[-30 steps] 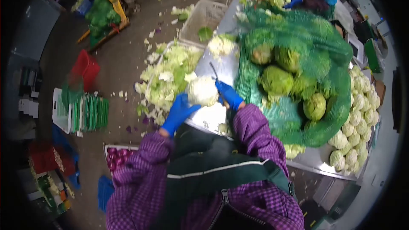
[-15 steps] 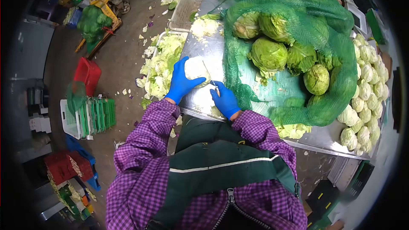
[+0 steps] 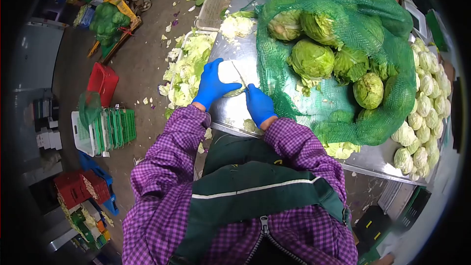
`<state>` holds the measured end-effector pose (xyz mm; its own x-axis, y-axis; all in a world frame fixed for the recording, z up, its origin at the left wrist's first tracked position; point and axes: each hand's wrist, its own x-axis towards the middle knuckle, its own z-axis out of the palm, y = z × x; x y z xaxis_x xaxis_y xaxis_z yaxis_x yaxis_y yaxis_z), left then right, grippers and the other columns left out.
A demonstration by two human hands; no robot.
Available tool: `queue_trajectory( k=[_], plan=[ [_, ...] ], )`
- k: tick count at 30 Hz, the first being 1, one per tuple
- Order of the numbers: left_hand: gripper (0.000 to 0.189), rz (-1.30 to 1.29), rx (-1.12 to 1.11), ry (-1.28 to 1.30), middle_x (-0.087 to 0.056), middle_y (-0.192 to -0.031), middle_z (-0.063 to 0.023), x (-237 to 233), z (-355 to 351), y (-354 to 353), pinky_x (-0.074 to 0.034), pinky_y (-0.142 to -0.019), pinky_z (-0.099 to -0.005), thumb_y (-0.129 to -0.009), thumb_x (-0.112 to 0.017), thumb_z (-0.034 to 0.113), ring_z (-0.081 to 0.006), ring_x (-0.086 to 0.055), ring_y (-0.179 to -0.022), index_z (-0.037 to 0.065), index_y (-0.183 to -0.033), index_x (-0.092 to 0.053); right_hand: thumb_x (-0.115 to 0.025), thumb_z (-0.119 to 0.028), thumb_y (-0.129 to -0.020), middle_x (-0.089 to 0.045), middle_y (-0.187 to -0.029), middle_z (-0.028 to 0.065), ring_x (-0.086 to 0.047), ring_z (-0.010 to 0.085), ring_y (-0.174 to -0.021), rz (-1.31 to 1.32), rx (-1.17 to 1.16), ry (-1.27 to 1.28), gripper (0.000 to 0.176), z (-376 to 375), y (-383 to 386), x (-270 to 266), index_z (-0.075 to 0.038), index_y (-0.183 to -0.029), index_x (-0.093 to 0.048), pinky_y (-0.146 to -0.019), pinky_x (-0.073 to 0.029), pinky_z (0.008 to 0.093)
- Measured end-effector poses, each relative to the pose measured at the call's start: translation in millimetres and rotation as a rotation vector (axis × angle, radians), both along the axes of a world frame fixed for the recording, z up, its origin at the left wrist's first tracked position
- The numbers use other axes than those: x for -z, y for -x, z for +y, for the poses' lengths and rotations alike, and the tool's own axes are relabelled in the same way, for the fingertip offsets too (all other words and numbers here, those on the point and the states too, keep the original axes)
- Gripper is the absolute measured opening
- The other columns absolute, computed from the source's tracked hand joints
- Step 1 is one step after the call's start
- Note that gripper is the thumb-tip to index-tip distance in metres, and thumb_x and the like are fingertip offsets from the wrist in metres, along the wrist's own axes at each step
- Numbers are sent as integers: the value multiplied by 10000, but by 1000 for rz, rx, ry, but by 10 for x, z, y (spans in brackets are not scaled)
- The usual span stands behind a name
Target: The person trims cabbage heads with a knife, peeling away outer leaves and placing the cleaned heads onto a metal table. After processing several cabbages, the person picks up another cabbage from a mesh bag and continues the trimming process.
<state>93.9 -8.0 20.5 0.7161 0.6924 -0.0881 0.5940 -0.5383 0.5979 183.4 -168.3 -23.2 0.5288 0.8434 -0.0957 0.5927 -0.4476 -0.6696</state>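
Observation:
A pale trimmed cabbage [image 3: 227, 72] sits near the left edge of the metal table [image 3: 233, 113]. My left hand [image 3: 212, 86], in a blue glove, grips it from the left side, thumb across its near side. My right hand [image 3: 259, 104], also blue-gloved, is closed round the handle of a knife [image 3: 238, 73]. The thin blade points away from me and lies across the right part of the cabbage; how deep it sits cannot be made out. The glove hides most of the handle.
Green net sacking [image 3: 289, 140] with several untrimmed cabbages [image 3: 312, 60] covers the table's middle. Trimmed cabbages [image 3: 427, 108] are piled at the right. Loose leaves [image 3: 194, 64] fill a container beside the table's left edge. A white crate [image 3: 214, 12] stands beyond it.
My right hand and the knife have shifted slightly up against the cabbage, and the blade's angle has changed a little. My left hand keeps its grip. The whole view has shifted slightly.

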Motion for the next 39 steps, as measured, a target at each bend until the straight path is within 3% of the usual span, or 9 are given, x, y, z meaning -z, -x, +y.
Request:
queue_trajectory(
  k=[10,12,18,20,25,27,31,35,39],
  plan=[
    [1011,221,-32,72,-474,-1203,-221,-23,212,-273,-449,-917,-458,-500,-822,564,-401,-512,-1099,97,-1304,-424,-416,-118,-897,-631,-894,214,-635,379,-808,8,-24,211,174,218,-206,-37,-36,-1028,-495,-695,-499,476],
    [969,167,191,39,-514,-1160,-218,-53,283,-263,-457,-911,-445,-488,-824,561,-387,-529,-1085,113,-1269,-468,-421,-134,-897,-636,-904,215,-639,374,-824,26,-61,206,188,169,-198,-85,-40,-1040,-500,-705,-499,475],
    [951,-87,94,188,-498,-1227,-182,195,282,53,-414,-981,-416,-491,-874,423,-332,-500,-1146,118,-1288,-453,-414,-185,-916,-648,-912,223,-641,375,-848,-47,20,276,244,457,-350,612,-15,-1028,-548,-698,-503,465],
    [989,-397,96,376,-473,-1258,-155,348,237,414,-389,-1015,-398,-514,-894,301,-289,-459,-1203,113,-1340,-385,-496,-250,-906,-657,-909,210,-665,340,-790,63,76,100,266,415,-494,759,-12,-1016,-538,-622,-514,431],
    [940,-487,-82,610,-439,-1302,-124,120,-134,941,-372,-1031,-371,-620,-843,171,-246,-418,-1240,82,-1380,-298,-533,-438,-913,-622,-734,99,-527,122,-455,1098,148,59,440,344,-238,185,-42,-1102,-552,-424,-445,291],
    [822,-599,-283,903,-415,-1320,-123,54,-215,976,-374,-1023,-351,-703,-779,123,-241,-409,-1242,80,-1373,-305,-546,-400,-918,-581,-660,90,-463,110,-413,1061,99,68,470,342,-5,62,-61,-1243,-522,-397,-419,274],
    [766,-624,-305,625,-440,-1306,-117,168,-254,898,-395,-999,-341,-727,-757,128,-234,-457,-1193,100,-1365,-332,-532,-382,-929,-562,-628,77,-459,95,-420,909,17,52,524,284,115,-193,-75,-1347,-455,-411,-426,270],
    [772,-566,-244,816,-495,-1267,-129,-34,-98,769,-374,-1011,-336,-698,-794,141,-232,-454,-1204,94,-1352,-388,-520,-355,-936,-620,-646,114,-565,190,-477,762,-44,8,493,219,-121,-200,-107,-1356,-450,-493,-481,314],
    [768,-379,-127,877,-466,-1316,-122,-20,59,638,-363,-1027,-335,-710,-789,167,-230,-437,-1228,85,-1359,-386,-534,-325,-904,-410,-1388,193,-626,387,-919,131,-296,-124,634,225,-235,-398,-215,-1453,-237,-782,-511,433]
  ],
)
